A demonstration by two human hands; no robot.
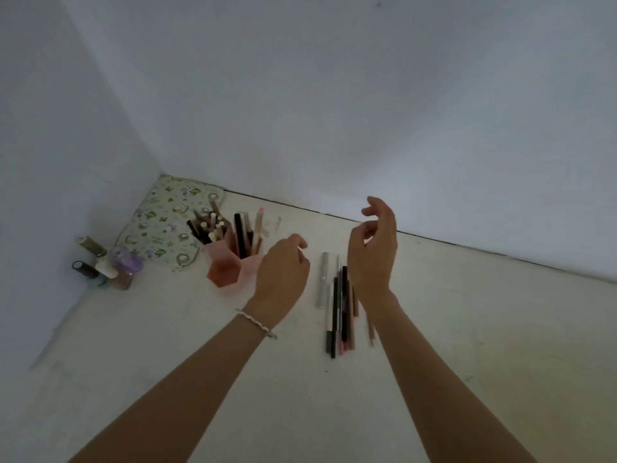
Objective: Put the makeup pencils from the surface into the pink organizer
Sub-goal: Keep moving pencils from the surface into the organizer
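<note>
Pencils (340,305) lie on the pale surface (467,329) by a corner wall (300,95), grips loosely curled, empty.

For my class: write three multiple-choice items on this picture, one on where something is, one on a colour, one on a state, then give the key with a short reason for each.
1. Where do the loose makeup pencils lie?
A. between the two forearms
B. on the patterned pouch
C. left of the bottles

2. What colour is the organizer?
A. green
B. pink
C. black

3. How is the right hand?
A. flat on the surface
B. gripping a bottle
C. raised, fingers loosely curled, empty

Key: 1 A, they lie on the surface right of the left hand; 2 B, its hexagonal cups are pink; 3 C, nothing shows in it.
</note>
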